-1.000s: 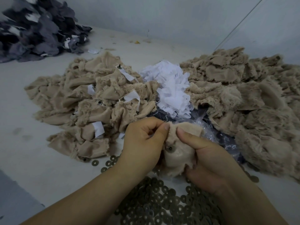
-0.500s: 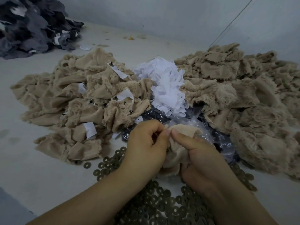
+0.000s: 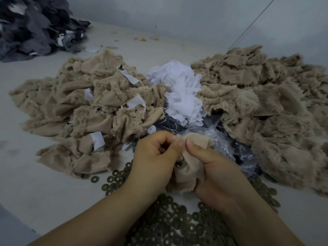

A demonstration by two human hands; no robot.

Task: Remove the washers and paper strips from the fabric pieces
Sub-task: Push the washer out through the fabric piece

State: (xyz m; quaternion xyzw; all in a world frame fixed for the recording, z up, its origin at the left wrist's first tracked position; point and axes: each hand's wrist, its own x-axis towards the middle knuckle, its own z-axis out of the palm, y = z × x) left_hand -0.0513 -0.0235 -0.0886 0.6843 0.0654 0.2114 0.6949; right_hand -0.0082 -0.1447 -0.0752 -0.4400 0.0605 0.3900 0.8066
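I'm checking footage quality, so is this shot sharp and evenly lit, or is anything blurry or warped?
Head view: dim, flat light with soft shadows; wide-angle bending curves the wall line at top right; the left hand and fabric piece are slightly soft; the plastic bag shows small glints.

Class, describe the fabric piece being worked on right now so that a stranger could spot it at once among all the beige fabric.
Start at the two hands low in the middle, above the spread of loose washers. The beige fabric piece is pinched between the left hand and the right hand. Unlike the heaped pieces behind, it alone is lifted and held, with one washer showing on it.
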